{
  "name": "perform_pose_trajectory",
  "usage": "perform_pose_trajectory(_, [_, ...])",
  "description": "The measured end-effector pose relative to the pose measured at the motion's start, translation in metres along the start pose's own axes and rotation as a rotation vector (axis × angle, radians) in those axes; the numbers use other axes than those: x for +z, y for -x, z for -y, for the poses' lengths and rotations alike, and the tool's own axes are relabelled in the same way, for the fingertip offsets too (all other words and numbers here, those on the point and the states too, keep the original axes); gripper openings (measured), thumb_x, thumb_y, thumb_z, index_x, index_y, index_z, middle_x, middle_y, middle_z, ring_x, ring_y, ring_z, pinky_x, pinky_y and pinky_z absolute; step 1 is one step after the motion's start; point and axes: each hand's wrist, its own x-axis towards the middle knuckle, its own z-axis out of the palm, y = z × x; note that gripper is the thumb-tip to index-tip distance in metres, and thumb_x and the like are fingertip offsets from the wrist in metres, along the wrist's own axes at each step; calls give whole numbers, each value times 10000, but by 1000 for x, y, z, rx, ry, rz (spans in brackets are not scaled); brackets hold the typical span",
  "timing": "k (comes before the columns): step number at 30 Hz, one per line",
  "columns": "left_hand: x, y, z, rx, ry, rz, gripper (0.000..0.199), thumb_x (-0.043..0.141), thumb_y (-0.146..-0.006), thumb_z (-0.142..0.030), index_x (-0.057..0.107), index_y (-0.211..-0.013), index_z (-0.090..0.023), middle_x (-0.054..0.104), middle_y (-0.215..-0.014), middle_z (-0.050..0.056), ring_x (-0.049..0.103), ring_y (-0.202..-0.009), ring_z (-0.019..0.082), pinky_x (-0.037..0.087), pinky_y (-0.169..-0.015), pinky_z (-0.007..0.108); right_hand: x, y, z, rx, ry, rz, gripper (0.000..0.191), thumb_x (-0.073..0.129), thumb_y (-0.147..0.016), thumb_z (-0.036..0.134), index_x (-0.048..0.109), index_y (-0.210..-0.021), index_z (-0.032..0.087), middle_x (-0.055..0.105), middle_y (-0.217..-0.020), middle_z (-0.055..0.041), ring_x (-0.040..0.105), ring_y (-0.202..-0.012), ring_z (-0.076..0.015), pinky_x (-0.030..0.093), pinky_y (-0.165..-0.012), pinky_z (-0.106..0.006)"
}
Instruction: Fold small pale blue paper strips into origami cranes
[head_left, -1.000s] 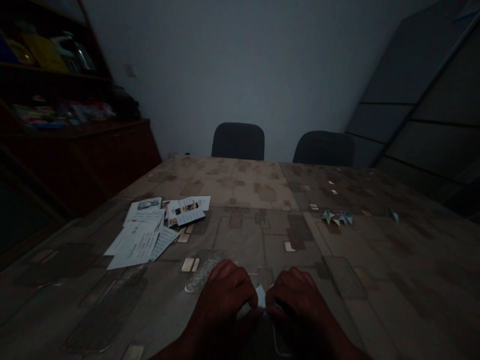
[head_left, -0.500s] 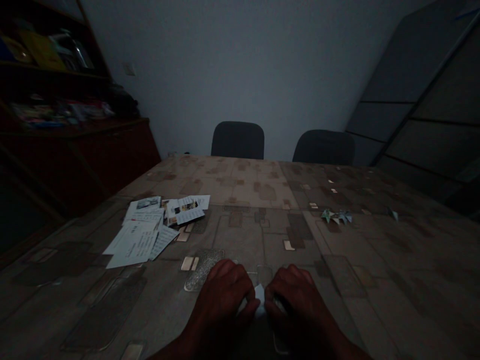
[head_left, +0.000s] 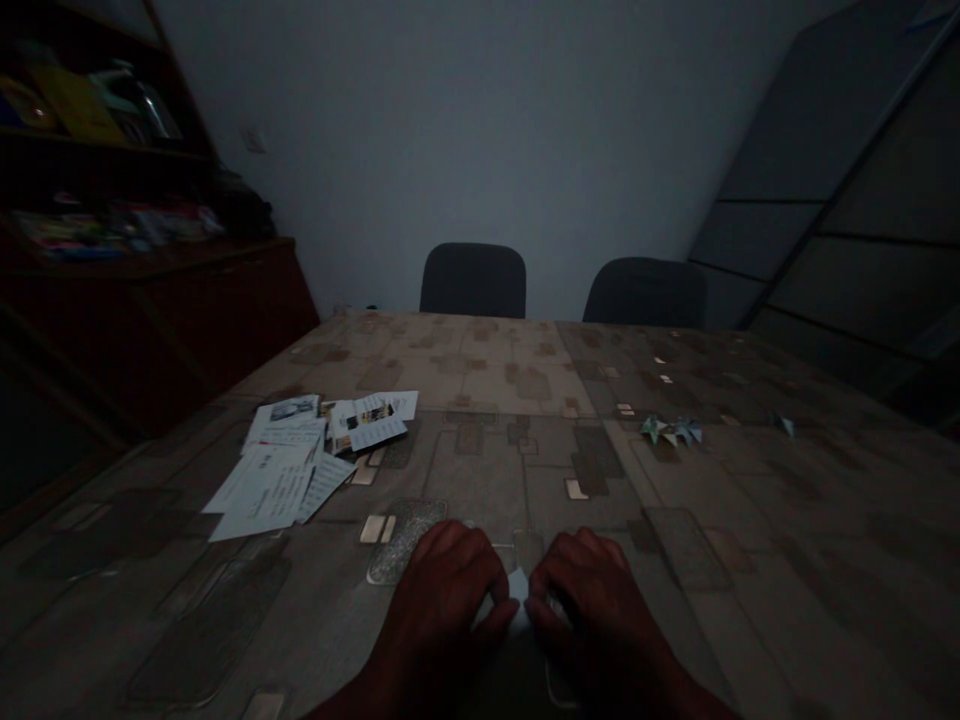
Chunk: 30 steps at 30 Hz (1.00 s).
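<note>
At the near middle of the table, a small piece of pale paper (head_left: 518, 588) shows between my two hands, its tip pointing away from me. My left hand (head_left: 456, 590) has its fingers curled, with thumb and fingertips pinching the paper's left side. On the other side my right hand (head_left: 586, 592) is curled in the same way, its thumb and fingertips on the paper's right side. The hands nearly touch at the thumbs. The lower part of the paper is hidden by the hands and dark shadow.
Printed papers (head_left: 262, 487) and cards (head_left: 373, 420) lie in a loose pile at the left. Small folded paper pieces (head_left: 671, 431) sit at the right, with another (head_left: 784, 425) farther right. Two dark chairs (head_left: 473, 280) stand behind the patterned table (head_left: 480, 480).
The thumbs have shifted very slightly and the gap between them looks a little narrower. The whole view has turned slightly.
</note>
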Motion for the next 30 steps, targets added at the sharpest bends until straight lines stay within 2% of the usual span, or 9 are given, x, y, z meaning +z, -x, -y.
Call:
perform_pose_trajectory(7, [-7, -4, -6, -64, -21, 77, 146, 737, -770, -104, 610, -748, -172, 637, -764, 17, 570, -763, 217, 422, -724, 371, -3, -2, 2, 34, -1, 48, 137, 704, -745, 94, 617, -760, 199, 605, -748, 1, 521, -754, -204, 304, -717, -333])
perform_pose_trajectory(11, [-9, 4, -2, -90, -34, 94, 162, 670, -794, -58, 598, -846, -193, 645, -830, 9, 581, -798, 204, 455, -744, 353, -2, -2, -1, 5, 1, 54, 116, 691, -777, 119, 608, -774, 200, 608, -770, 3, 525, -768, -201, 301, -722, -331])
perform_pose_trajectory(13, [-10, 11, 3, 23, -75, 96, 145, 570, -870, -85, 598, -841, -224, 650, -823, 0, 585, -767, 194, 474, -721, 341, 0, -1, -3, -11, 6, 44, 116, 695, -779, 134, 601, -776, 200, 602, -770, 7, 522, -765, -196, 300, -723, -328])
perform_pose_trajectory(15, [-9, 19, 7, 1, -116, 55, 129, 554, -918, -173, 578, -812, -242, 651, -769, -24, 612, -766, 185, 501, -786, 339, 1, -1, -4, -31, 7, 43, 101, 680, -792, 145, 597, -787, 202, 601, -776, 8, 522, -772, -195, 300, -727, -326])
perform_pose_trajectory(17, [-7, 25, 11, 84, -131, 34, 125, 508, -962, -226, 581, -865, -256, 663, -748, -51, 629, -718, 159, 489, -909, 359, 1, 0, -3, -37, 6, 33, 88, 647, -805, 132, 594, -784, 200, 601, -770, 7, 523, -770, -194, 301, -726, -325])
perform_pose_trajectory(20, [-3, 29, 14, 285, -170, -14, 225, 357, -1028, -219, 579, -1043, -257, 715, -850, -46, 649, -708, 138, 427, -1019, 382, -1, 0, 0, -35, 7, 7, 96, 623, -799, 114, 588, -755, 192, 593, -741, 5, 519, -738, -188, 301, -716, -324])
perform_pose_trajectory(22, [2, 31, 16, 345, -187, -46, 294, 285, -1045, -199, 570, -1102, -246, 728, -932, -28, 661, -758, 143, 397, -1040, 396, -1, 0, 1, -24, 13, 7, 101, 638, -783, 113, 587, -742, 190, 593, -734, 2, 520, -731, -190, 301, -710, -325])
perform_pose_trajectory(24, [5, 32, 18, 318, -173, -27, 298, 289, -1044, -185, 579, -1077, -246, 720, -941, -27, 662, -790, 148, 380, -1047, 409, -1, 0, 1, -16, 19, 25, 104, 651, -776, 111, 594, -754, 195, 603, -747, -2, 528, -748, -197, 305, -713, -328])
perform_pose_trajectory(30, [6, 31, 14, 123, -75, 76, 181, 376, -1022, -200, 552, -1014, -241, 683, -892, -26, 660, -798, 148, 395, -1054, 440, -2, -2, -1, -1, 7, 56, 124, 658, -783, 100, 594, -770, 206, 614, -773, 2, 541, -780, -201, 316, -738, -336])
